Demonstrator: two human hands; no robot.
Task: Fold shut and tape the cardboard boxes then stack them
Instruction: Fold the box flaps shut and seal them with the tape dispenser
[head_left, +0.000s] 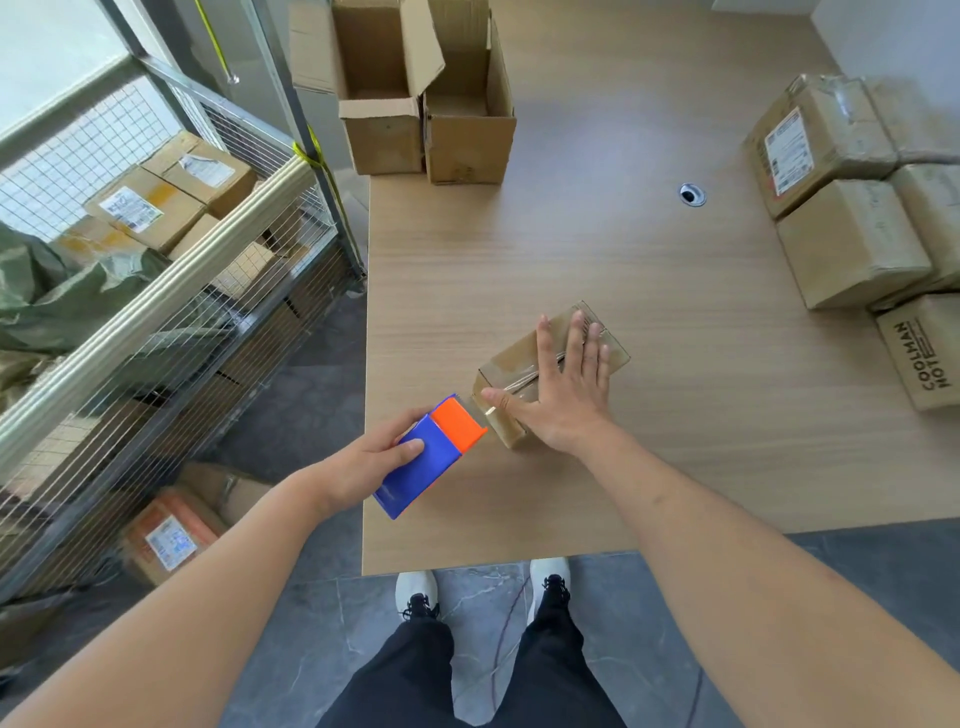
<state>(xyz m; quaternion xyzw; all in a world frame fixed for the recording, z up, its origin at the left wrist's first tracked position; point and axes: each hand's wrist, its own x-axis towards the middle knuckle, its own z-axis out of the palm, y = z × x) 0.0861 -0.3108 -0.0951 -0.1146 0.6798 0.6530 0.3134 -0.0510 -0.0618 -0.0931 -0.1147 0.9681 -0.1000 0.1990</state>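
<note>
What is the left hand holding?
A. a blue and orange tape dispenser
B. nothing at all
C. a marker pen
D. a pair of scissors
A: the left hand grips the blue and orange tape dispenser at the near end of the small cardboard box, while the right hand lies flat on top of that box.

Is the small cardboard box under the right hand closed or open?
Closed: the small cardboard box has flat flaps, shiny tape over its seam, the right hand pressing on top.
</note>
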